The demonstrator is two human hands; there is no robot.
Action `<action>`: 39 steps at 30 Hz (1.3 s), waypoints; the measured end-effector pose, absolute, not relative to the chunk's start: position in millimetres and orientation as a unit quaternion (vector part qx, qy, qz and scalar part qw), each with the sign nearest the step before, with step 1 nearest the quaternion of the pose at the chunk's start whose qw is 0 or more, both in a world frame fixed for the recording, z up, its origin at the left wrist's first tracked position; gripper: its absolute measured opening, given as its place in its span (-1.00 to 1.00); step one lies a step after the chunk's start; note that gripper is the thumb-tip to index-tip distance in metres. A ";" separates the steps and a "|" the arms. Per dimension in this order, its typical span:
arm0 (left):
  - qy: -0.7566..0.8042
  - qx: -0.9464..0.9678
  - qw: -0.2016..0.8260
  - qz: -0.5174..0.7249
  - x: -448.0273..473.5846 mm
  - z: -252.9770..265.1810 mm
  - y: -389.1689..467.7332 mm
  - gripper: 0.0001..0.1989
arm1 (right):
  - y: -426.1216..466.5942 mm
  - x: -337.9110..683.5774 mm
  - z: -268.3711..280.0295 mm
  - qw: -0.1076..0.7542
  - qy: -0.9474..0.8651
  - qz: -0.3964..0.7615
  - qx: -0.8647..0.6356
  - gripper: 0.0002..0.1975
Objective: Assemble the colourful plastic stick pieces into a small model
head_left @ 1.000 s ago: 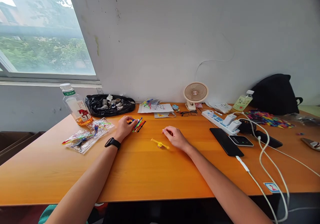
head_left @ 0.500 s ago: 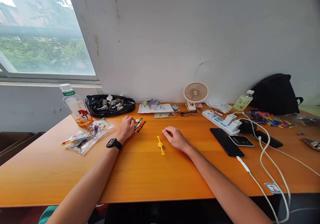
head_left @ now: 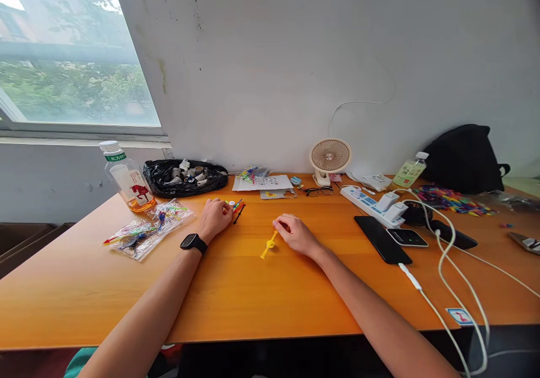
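Observation:
My left hand (head_left: 217,219), a black watch (head_left: 194,243) on its wrist, rests at a small pile of coloured plastic pieces (head_left: 239,208). Its fingers are curled over the pile's near side, and what lies under the fingertips is hidden. A yellow two-bladed plastic spinner (head_left: 270,244) with a round hub lies slanted on the table between my hands. My right hand (head_left: 294,233) is closed, thumb against forefinger, with the spinner's far blade tip right at its fingertips. I cannot tell whether the fingers grip that tip or only touch it.
Clear plastic bags of parts (head_left: 145,234) and a drink bottle (head_left: 129,184) stand left, before a black bag (head_left: 185,178). Papers (head_left: 264,184) and a small fan (head_left: 330,156) are at the back. Right are a power strip (head_left: 371,206), phone (head_left: 382,240) and looping white cables (head_left: 447,254).
The yellow spinner has turned about its hub, so its far blade now points to my right fingertips. My left hand has shifted slightly right over the coloured pieces, which have moved a little.

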State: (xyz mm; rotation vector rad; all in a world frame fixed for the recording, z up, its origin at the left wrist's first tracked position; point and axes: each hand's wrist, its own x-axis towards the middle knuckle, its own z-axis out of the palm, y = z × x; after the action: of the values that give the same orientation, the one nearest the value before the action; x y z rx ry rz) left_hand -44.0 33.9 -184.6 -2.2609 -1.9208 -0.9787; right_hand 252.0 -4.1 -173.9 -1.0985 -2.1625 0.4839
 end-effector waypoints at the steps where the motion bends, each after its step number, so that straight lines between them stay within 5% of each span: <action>1: -0.616 -0.723 0.013 -0.312 -44.0 -185.3 34.1 -0.77 | -4.5 251.9 -173.2 0.328 -0.826 0.185 -0.419 -0.68; 12: -0.569 -0.725 0.018 -0.388 -33.4 -184.9 32.3 -0.74 | -14.0 251.0 -161.7 0.334 -0.837 0.234 -0.365 -0.81; 18: -0.504 -0.755 -0.095 -0.408 -14.4 -175.6 19.1 -0.72 | -20.5 250.2 -160.9 0.272 -0.867 0.270 -0.317 -0.50; 24: -0.499 -0.766 -0.093 -0.395 -3.2 -177.2 14.8 -0.71 | -13.8 251.3 -171.2 0.274 -0.856 0.239 -0.368 -0.90; 30: -0.509 -0.730 -0.140 -0.434 9.1 -175.2 8.6 -0.80 | 1.3 273.2 -170.7 0.271 -0.851 0.134 -0.430 -0.88; 35: -0.435 -0.740 -0.245 -0.452 17.9 -178.1 2.7 -0.86 | 3.9 274.3 -165.4 0.363 -0.812 0.042 -0.454 -0.75; 39: -0.396 -0.760 -0.273 -0.438 26.4 -180.5 -3.6 -0.84 | -2.0 260.5 -163.5 0.427 -0.797 0.121 -0.410 -0.67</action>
State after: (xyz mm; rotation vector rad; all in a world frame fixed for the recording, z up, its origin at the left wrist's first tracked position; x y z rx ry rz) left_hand 26.4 -3.6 -180.5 -2.9168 -1.5202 -1.6807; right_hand 260.5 -2.0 -163.5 -1.0239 -1.9906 0.3016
